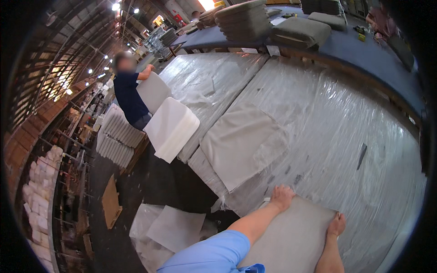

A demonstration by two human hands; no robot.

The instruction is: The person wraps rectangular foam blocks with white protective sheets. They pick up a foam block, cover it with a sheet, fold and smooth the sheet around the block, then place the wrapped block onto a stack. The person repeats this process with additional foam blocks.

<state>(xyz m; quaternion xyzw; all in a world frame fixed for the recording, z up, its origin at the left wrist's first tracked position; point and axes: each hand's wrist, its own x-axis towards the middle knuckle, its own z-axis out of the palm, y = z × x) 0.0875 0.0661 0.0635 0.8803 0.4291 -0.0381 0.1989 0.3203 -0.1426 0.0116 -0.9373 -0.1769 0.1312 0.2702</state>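
A light grey fabric cushion cover [289, 239] lies close in front of me, on the near edge of the plastic-wrapped table. My left hand [282, 197] is closed on its far left corner, knuckles up. At the far right corner, my right hand [337, 224] grips the edge with fingers bent round it. How much filling is inside the cover cannot be made out. Beyond my left hand, another grey cover [241, 143] is spread flat on the plastic. A stack of white foam pads [172, 127] rests at the table's left edge.
Clear plastic [346, 118] covers the table. A person [129, 93] in a dark shirt handles a grey cushion [154, 92] at left, beside stacked cushions [119, 136]. Plastic and a pale sheet [176, 227] lie lower left. A blue bench [355, 54] with cushion stacks [241, 20] runs behind.
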